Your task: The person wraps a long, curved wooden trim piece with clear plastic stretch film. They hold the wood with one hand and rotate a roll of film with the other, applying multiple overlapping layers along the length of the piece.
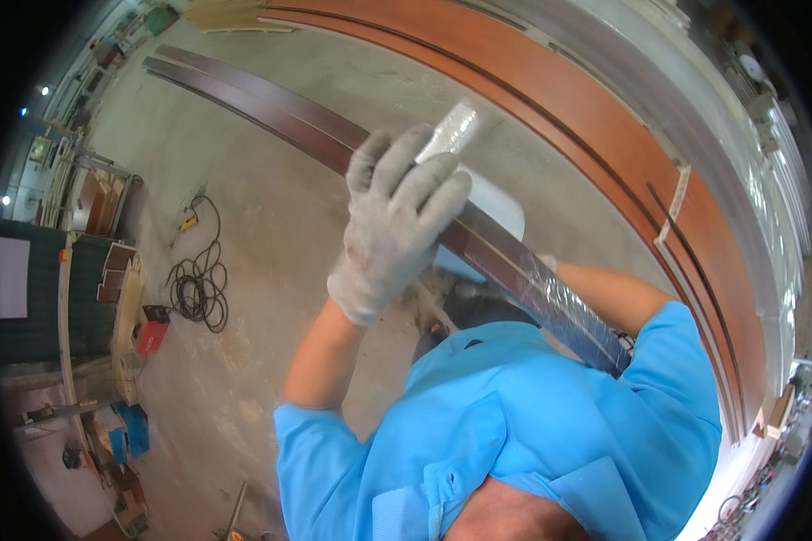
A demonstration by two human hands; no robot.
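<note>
A bundle of long dark brown boards point(271, 106) slants from the upper left down to my body. My left hand point(401, 203), in a grey-white work glove, is in front of the bundle with its fingers bent. A roll of clear stretch film point(454, 129) sticks out past those fingers, and the hand appears closed on it. Shiny film point(564, 311) covers the bundle's near end. A whitish piece point(496, 200) shows just behind the boards. My right hand point(548, 261) is beyond the bundle; only a bit of its glove shows, its fingers hidden.
Long orange-brown panels point(550, 99) run along the right, with film-wrapped stock point(695, 135) beyond them. At the left, a coiled black cable point(198, 293) lies on the concrete floor point(244, 388) by a red box point(153, 332). Racks and benches line the far left.
</note>
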